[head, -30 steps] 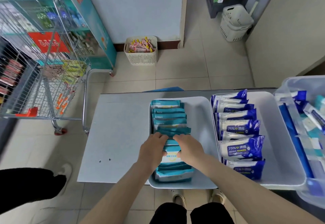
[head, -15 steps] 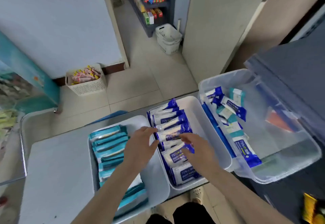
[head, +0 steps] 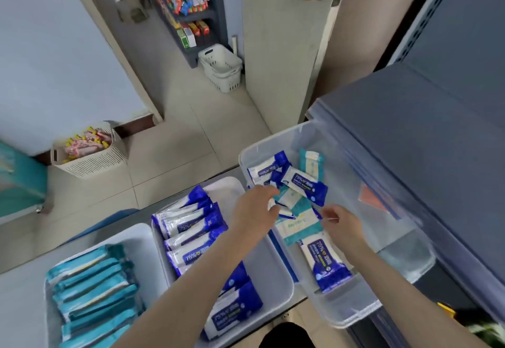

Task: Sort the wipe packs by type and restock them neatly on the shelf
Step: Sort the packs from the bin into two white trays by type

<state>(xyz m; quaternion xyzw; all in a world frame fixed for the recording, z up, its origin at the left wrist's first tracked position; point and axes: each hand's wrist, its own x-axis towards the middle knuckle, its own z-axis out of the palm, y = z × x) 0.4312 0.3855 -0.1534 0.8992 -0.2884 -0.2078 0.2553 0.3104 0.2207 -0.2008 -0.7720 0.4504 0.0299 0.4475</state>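
Both hands are held over a clear plastic bin (head: 352,316) that stands just right of two white trays on the desk (head: 19,309) and beside a dark blue shelf (head: 410,134). Blue alcohol wipe packs (head: 303,183) and teal wipe packs (head: 297,227) are mixed loosely in the bin. The left hand (head: 255,211) is stretched over this pile, its fingers (head: 269,192) at the packs; whether one is gripped cannot be told. The right hand (head: 343,226) is held just beside a teal pack with curled fingers (head: 329,211); a grip cannot be confirmed. Blue packs (head: 191,227) are lined up in the middle tray (head: 284,290), teal packs (head: 93,287) in the left tray (head: 142,234).
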